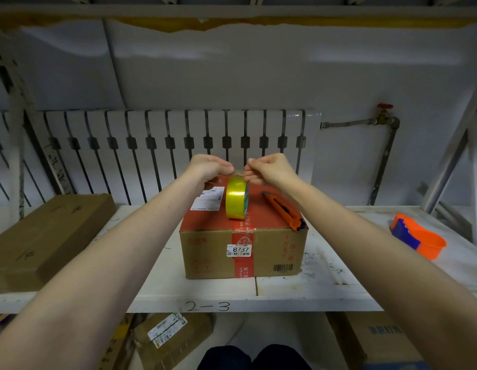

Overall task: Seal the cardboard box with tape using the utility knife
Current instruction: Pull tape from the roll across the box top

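A cardboard box [213, 256] with a red top and a red tape strip down its front stands on the white shelf. A yellow tape roll [235, 198] stands on edge on the box top. My left hand [209, 166] and my right hand [269, 168] meet over the roll's top, fingers pinched on it; the tape end between them is too small to make out. An orange utility knife [284, 210] lies on the box top to the right of the roll, under my right forearm.
A flat brown carton [42, 236] lies on the shelf [325, 289] at left. An orange and blue tape dispenser [416, 239] sits at right. A white radiator [178, 145] and a pipe with a red valve [384, 116] stand behind. More boxes sit below the shelf.
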Demonstrator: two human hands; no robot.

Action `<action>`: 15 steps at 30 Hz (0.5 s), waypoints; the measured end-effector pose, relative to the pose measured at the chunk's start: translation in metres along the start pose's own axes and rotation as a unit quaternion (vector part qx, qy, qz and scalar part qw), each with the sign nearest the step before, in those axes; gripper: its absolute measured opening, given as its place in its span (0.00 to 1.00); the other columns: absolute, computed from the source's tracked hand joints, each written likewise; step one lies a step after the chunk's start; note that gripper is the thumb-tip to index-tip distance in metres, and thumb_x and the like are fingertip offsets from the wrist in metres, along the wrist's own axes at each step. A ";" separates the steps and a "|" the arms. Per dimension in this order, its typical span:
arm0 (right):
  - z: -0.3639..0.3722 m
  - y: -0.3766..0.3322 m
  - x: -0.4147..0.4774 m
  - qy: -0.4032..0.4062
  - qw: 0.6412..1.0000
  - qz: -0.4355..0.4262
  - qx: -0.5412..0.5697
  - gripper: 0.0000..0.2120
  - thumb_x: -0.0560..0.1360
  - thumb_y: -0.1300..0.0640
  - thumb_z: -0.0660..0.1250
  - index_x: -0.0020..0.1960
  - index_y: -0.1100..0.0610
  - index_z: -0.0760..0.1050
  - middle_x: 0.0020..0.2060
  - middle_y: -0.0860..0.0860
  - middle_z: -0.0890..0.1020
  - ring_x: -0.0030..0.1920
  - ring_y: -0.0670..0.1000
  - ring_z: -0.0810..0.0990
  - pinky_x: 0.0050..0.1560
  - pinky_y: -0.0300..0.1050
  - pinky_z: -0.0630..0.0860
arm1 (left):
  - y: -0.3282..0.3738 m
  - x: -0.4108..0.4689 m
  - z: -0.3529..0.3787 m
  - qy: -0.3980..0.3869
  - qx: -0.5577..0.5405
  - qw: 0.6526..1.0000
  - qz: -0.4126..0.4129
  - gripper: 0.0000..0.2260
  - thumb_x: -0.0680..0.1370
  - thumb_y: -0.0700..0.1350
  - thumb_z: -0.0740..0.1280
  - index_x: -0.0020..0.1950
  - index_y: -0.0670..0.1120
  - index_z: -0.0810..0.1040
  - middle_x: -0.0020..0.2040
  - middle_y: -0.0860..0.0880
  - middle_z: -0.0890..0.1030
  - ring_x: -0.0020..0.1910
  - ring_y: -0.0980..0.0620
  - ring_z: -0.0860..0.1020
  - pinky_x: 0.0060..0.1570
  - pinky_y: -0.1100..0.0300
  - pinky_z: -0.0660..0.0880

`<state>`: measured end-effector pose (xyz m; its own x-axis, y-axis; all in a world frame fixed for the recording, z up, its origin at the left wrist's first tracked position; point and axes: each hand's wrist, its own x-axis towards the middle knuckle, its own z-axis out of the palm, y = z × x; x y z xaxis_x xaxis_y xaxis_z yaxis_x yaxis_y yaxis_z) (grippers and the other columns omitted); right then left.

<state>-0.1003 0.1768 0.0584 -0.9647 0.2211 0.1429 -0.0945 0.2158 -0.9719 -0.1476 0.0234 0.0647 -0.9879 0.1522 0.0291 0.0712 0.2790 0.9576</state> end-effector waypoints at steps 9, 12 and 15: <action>0.004 0.005 0.003 0.028 0.998 -0.020 -0.043 0.10 0.68 0.62 0.75 0.48 0.64 0.82 0.43 0.58 0.84 0.41 0.51 0.83 0.48 0.44 0.82 | 0.010 -0.005 -0.001 -0.001 0.082 0.996 0.037 0.05 0.70 0.41 0.75 0.39 0.50 0.80 0.55 0.44 0.82 0.54 0.44 0.79 0.56 0.49 0.78; 0.001 0.007 0.005 0.030 0.997 -0.024 -0.066 0.09 0.67 0.62 0.76 0.46 0.60 0.82 0.45 0.57 0.85 0.45 0.52 0.84 0.52 0.48 0.81 | 0.010 -0.007 0.000 0.003 0.092 0.995 0.045 0.05 0.70 0.41 0.74 0.40 0.50 0.80 0.58 0.43 0.81 0.57 0.43 0.78 0.58 0.48 0.77; 0.000 0.007 0.005 0.036 0.994 -0.034 -0.095 0.08 0.67 0.62 0.76 0.46 0.59 0.82 0.44 0.57 0.85 0.45 0.53 0.84 0.52 0.50 0.81 | 0.010 -0.007 0.001 0.003 0.099 0.994 0.050 0.05 0.70 0.41 0.74 0.42 0.49 0.81 0.57 0.44 0.81 0.56 0.44 0.78 0.55 0.50 0.77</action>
<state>-0.1063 0.1794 0.0524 -0.9369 0.2658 0.2269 -0.1041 0.4075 -0.9072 -0.1403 0.0262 0.0736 -0.9751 0.1838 0.1240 0.1950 0.4445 0.8743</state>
